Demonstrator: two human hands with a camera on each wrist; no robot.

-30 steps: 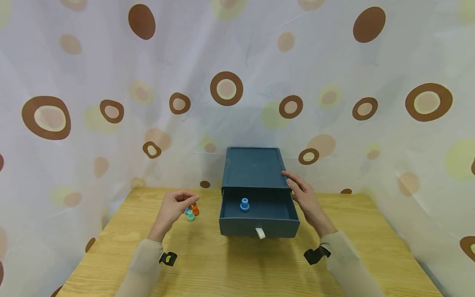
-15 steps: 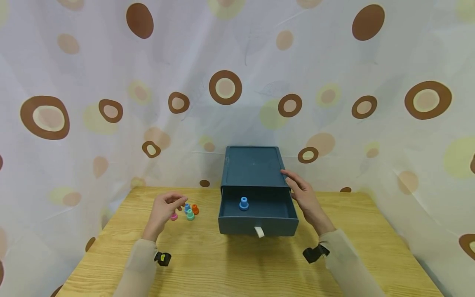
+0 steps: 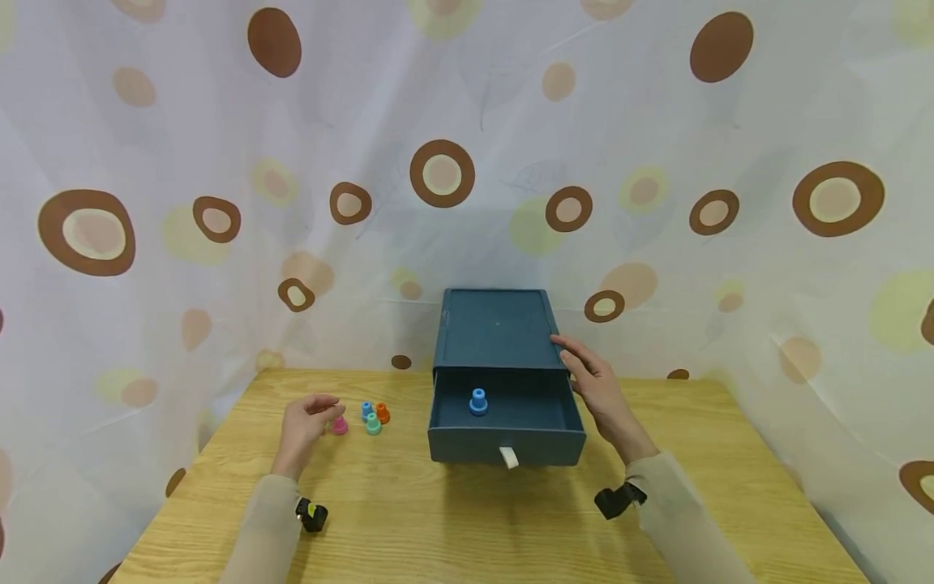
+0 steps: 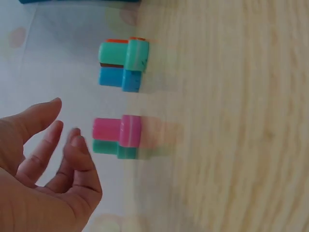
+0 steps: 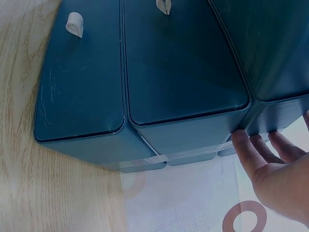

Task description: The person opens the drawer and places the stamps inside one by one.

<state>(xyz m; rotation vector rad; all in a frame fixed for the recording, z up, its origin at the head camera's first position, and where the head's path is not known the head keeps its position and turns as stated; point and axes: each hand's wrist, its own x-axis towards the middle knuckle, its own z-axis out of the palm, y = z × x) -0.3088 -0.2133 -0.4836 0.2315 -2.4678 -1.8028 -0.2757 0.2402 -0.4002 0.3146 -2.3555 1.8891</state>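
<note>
My left hand (image 3: 306,431) hovers beside a pink stepped plastic peg (image 4: 129,130), thumb and fingers apart with a gap to the peg in the left wrist view. A green peg (image 4: 126,151) stands just behind the pink one. Close by, a mint peg (image 3: 373,423), a blue peg (image 3: 367,411) and an orange peg (image 3: 383,413) cluster on the wooden table. With its fingers fairly straight, my right hand (image 3: 600,397) rests against the right side of the dark blue drawer cabinet (image 3: 496,328). Its top drawer (image 3: 507,444) is pulled out, and a blue peg (image 3: 478,401) stands inside.
Two lower drawers, a middle one (image 5: 183,63) and a bottom one (image 5: 79,92), are closed, each with a white pull tab. A white tab (image 3: 508,457) hangs on the open drawer's front. A patterned curtain (image 3: 496,122) runs behind the table (image 3: 409,527).
My left hand has moved left, away from the mint, blue and orange pegs, to the pink peg, which has come into view. My right hand stays against the cabinet.
</note>
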